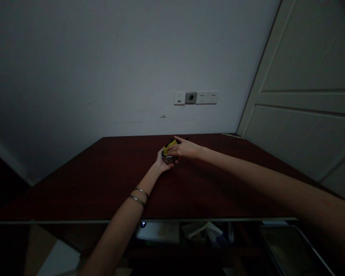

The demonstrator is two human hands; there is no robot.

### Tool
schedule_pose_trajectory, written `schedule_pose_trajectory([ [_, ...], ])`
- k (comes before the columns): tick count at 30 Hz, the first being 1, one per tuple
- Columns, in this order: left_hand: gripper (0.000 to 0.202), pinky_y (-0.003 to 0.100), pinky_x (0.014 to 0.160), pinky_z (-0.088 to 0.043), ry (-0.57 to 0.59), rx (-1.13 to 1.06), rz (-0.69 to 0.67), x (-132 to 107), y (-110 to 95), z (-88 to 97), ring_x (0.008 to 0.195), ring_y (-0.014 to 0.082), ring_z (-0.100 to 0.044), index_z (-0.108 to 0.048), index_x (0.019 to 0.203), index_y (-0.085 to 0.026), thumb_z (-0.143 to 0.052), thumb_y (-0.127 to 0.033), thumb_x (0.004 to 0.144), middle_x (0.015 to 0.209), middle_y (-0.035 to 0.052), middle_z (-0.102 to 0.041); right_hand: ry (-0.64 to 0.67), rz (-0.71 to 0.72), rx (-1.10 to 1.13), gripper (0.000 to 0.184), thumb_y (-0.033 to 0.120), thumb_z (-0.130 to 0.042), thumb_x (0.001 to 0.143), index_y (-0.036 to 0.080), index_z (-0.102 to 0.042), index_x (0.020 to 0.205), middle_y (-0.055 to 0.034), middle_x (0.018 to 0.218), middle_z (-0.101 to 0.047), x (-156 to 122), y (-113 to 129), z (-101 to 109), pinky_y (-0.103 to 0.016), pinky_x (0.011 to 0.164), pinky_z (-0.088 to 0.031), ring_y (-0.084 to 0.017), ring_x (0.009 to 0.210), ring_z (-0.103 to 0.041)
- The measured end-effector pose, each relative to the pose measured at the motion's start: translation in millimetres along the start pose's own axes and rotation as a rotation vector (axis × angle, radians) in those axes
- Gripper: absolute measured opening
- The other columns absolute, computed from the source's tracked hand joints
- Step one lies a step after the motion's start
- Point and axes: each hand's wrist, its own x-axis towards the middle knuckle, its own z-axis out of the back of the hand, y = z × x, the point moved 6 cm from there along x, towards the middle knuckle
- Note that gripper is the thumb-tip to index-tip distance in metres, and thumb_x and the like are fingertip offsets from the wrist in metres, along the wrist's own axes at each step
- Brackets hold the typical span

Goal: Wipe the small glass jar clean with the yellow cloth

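A: State grip and location.
B: Left hand (162,163) cups the dark object (168,158), just below frame centre; right hand (186,148) contacts the yellow part (170,145), closure indeterminable.
A: Orientation?
B: Yellow part slants up-right; object's long axis and heading obscured.

My left hand (163,165) supports a small yellow-and-dark object (170,146) over the reddish-brown tabletop (112,168). My right hand (186,149) contacts its yellow part. Two bangles (137,200) encircle my left forearm. Wall sockets (207,98) are mounted beyond the far edge.
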Motion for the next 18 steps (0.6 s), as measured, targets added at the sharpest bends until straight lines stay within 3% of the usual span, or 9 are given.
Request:
schedule_pose_trajectory([
  [4, 0.045, 0.021, 0.027, -0.028, -0.062, -0.039, -0.151, -0.8, -5.6, 4.6, 0.047, 0.025, -0.058, -0.056, 0.072, -0.012, -0.031, -0.049, 0.076, 0.059, 0.0137, -0.061, 0.036, -0.168, 0.015, 0.032, 0.017, -0.055, 0.077, 0.023, -0.053, 0.108, -0.0062, 0.116, -0.058, 9.0, 0.3, 0.3, -0.05, 0.098, -0.021, -0.02, 0.109, -0.05],
  [9, 0.037, 0.022, 0.027, -0.027, -0.193, -0.096, -0.267, -3.3, -8.0, 9.3, 0.039, 0.0215, -0.054, -0.054, 0.065, -0.014, -0.035, -0.045, 0.074, 0.047, 0.007, -0.054, 0.172, -0.344, -0.006, 0.025, 0.018, -0.058, 0.073, 0.02, -0.059, 0.098, -0.0098, 0.101, -0.063, 18.1, 3.5, 4.5, -0.037, 0.078, -0.043, -0.023, 0.097, -0.058],
  [14, 0.027, 0.024, 0.033, -0.035, -0.319, -0.245, -0.372, -4.6, -13.2, 13.4, 0.036, 0.0168, -0.049, -0.052, 0.059, -0.016, -0.04, -0.037, 0.071, 0.044, 0.0026, -0.051, 0.186, -0.486, -0.043, 0.02, 0.013, -0.049, 0.076, 0.013, -0.061, 0.092, -0.0149, 0.094, -0.064, 28.5, 10.0, 13.4, -0.033, 0.067, -0.048, -0.024, 0.085, -0.062],
  [18, 0.024, 0.024, 0.04, -0.039, -0.318, -0.354, -0.466, -1.6, -16.6, 16.9, 0.042, 0.0152, -0.052, -0.049, 0.055, -0.016, -0.042, -0.032, 0.071, 0.049, 0.0029, -0.054, 0.172, -0.517, -0.02, 0.022, 0.014, -0.05, 0.07, 0.011, -0.063, 0.088, -0.0156, 0.088, -0.065, 40.5, 17.3, 14.2, -0.036, 0.066, -0.05, -0.028, 0.082, -0.062],
])
